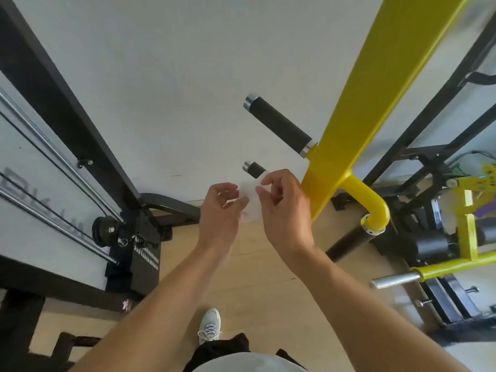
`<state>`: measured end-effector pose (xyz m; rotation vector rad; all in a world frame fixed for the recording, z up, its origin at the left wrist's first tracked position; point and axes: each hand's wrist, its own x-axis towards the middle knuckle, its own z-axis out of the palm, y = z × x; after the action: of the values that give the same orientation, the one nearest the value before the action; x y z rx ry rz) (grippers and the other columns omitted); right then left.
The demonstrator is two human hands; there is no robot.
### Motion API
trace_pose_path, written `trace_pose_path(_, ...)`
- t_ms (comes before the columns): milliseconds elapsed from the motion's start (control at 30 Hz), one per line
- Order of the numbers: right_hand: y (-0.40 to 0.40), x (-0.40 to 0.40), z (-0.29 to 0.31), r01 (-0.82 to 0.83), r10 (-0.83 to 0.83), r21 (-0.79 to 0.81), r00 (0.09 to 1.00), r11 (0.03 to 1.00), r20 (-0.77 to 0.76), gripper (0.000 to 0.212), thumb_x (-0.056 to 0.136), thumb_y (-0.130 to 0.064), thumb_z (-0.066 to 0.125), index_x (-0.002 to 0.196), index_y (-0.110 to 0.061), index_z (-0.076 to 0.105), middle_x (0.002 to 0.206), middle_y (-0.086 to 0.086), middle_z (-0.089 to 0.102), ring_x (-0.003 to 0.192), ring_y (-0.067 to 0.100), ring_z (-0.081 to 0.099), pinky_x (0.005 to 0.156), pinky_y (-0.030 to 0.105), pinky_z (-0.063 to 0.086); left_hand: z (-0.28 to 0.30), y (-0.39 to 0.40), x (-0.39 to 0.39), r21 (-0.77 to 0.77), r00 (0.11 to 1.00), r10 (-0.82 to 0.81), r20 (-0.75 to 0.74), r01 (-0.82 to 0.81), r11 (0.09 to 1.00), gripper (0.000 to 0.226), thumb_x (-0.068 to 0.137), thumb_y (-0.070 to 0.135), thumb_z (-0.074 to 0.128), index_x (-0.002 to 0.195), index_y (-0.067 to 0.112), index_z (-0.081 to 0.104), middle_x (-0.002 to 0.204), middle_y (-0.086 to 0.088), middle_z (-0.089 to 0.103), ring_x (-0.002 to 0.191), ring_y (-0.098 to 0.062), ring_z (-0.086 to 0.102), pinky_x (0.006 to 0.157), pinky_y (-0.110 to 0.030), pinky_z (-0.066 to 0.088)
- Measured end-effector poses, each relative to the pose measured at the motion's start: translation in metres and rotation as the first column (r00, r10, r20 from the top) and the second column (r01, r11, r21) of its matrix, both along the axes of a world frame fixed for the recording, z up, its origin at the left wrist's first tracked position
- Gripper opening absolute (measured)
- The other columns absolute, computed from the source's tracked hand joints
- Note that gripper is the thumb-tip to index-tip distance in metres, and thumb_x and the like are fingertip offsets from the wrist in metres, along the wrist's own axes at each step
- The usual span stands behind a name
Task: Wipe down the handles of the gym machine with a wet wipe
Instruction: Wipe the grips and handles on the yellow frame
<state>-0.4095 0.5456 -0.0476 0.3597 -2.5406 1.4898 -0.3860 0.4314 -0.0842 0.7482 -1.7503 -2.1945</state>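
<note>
A white wet wipe [250, 204] is stretched between my two hands in mid-air. My left hand [220, 208] pinches its left edge and my right hand [284, 208] pinches its right edge. Just above the hands, a short black handle [253, 169] with a chrome end cap pokes out; my right hand hides its base. Higher up, a longer black foam handle [279, 124] sticks out leftward from the yellow machine arm [375, 89]. A third black grip [349, 244] hangs below a curved yellow tube [373, 202], to the right of my right wrist.
A black cable machine frame [67, 108] with a weight stack [145, 253] stands at the left. More black and yellow machine parts and a chrome peg [394, 280] crowd the right. A grey wall is ahead, a pale wooden floor and my shoe [210, 326] below.
</note>
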Motion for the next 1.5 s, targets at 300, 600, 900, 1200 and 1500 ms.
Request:
trace_pose_path(300,-0.034,-0.057,0.026,0.016,0.018,0.867,0.999,0.498,-0.029,0.049,0.086,-0.006,0.074,0.129,-0.01,0.051,0.125,0.011,0.05,0.113,0.025,0.054,0.091,0.033,0.051,0.002,-0.039,-0.07,-0.693,0.957,-0.253,-0.139,0.089,0.715,0.041,0.085,-0.004,0.058,0.113,0.026,0.063,0.117,0.016,0.064,0.108,0.001,0.056,0.097,-0.01,0.04)
trace_pose_path(600,-0.036,-0.031,0.046,0.019,-0.008,0.88,1.0,0.475,-0.017,0.029,0.102,-0.012,0.049,0.129,-0.013,0.057,0.124,0.009,0.056,0.12,0.025,0.049,0.098,0.035,0.043,-0.018,-0.06,-0.12,-0.968,0.621,-0.769,0.15,0.251,0.014,0.031,0.092,0.038,0.064,0.117,0.021,0.068,0.126,0.002,0.07,0.132,-0.022,0.055,0.118,-0.043,0.031)
trace_pose_path(900,-0.027,-0.018,0.045,0.286,0.055,0.795,0.927,0.535,-0.371,0.032,0.084,-0.011,0.038,0.082,-0.012,0.07,0.078,0.005,0.066,0.077,0.027,0.062,0.075,0.042,0.053,0.04,0.011,-0.085,-0.873,0.642,-0.597,0.481,0.414,-0.259,0.017,0.094,-0.004,0.044,0.106,0.003,0.054,0.091,-0.018,0.057,0.09,-0.037,0.059,0.081,-0.034,0.04)
trace_pose_path(1200,0.014,0.007,0.022,-0.087,0.508,0.995,0.855,-0.058,0.104,0.005,0.082,-0.011,0.073,0.086,-0.01,0.071,0.08,0.011,0.07,0.081,0.032,0.067,0.107,0.05,0.045,-0.01,-0.072,-0.15,-0.906,0.425,-0.804,0.417,0.125,-0.403,0.052,0.085,0.045,0.065,0.126,0.012,0.065,0.114,-0.005,0.074,0.098,-0.024,0.072,0.097,-0.037,0.049)
trace_pose_path(1500,0.016,-0.015,0.027,-0.099,0.702,0.995,0.709,0.007,0.066,0.017,0.089,-0.009,0.052,0.088,-0.01,0.069,0.081,0.01,0.07,0.087,0.033,0.064,0.098,0.046,0.046,-0.013,-0.041,-0.131,-0.978,0.386,-0.899,0.205,0.106,-0.178,0.029,0.093,0.029,0.065,0.115,0.011,0.067,0.101,-0.004,0.075,0.089,-0.021,0.071,0.087,-0.041,0.056)
